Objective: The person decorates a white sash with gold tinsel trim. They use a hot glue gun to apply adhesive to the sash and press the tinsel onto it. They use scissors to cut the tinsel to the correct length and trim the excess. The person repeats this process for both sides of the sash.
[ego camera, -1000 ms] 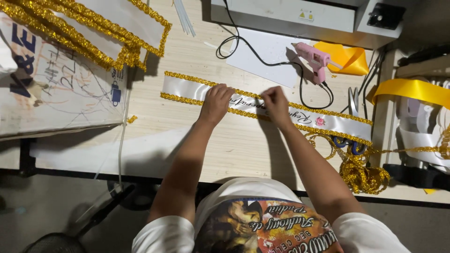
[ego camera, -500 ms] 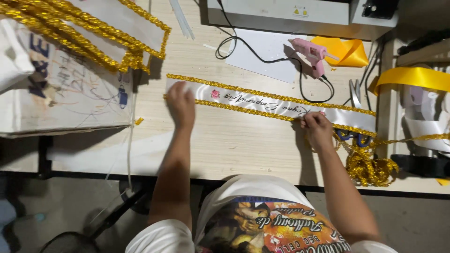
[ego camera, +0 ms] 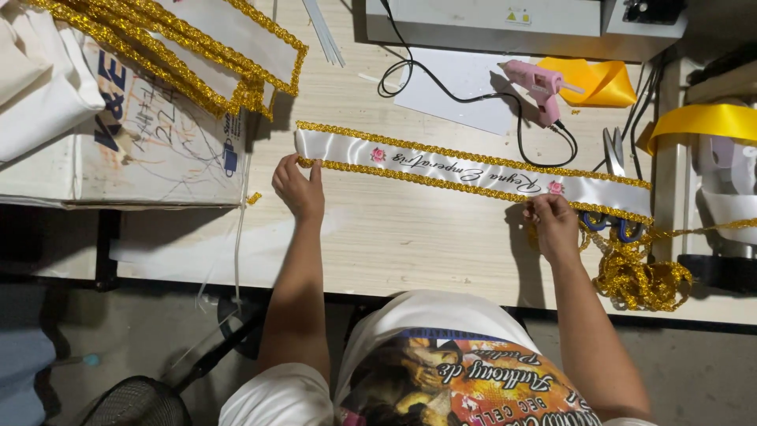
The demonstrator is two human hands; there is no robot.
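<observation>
White satin, edged in gold glitter braid — that's the sash (ego camera: 473,171), laid flat and slantwise across the pale wood table (ego camera: 410,237), running from just right of the cardboard box (ego camera: 150,150) down toward the scissors (ego camera: 615,158) at the far right. It looks light and limp, and I'd judge the satin face slippery, so it will slide and ripple if pushed from the middle. The braid along the edges looks rougher and firmer; the ends and the trimmed edges are the places to take hold, and that's just where both hands sit.

Left hand (ego camera: 300,189) is at the sash's left end, fingers loosely curled, the fingertips pressing on the lower braid near the corner. Not gripping anything that I can see — more a pin-down than a pinch.

Right hand (ego camera: 552,225) is well apart, down at the right stretch of the sash, fingers bunched narrow at the lower gold edge. It seems to be pinching the braid there, though the knuckles hide the fingertips, so I can't tell for sure that the trim is held.

Just beyond that hand a loose heap of gold braid (ego camera: 639,276) spills off the table's edge. Farther back, a pink glue gun (ego camera: 536,83) rests on a white sheet (ego camera: 461,91), cord looping away, with a yellow ribbon (ego camera: 599,79) beside it. More gold-trimmed sashes (ego camera: 197,47) lie piled at top left.
</observation>
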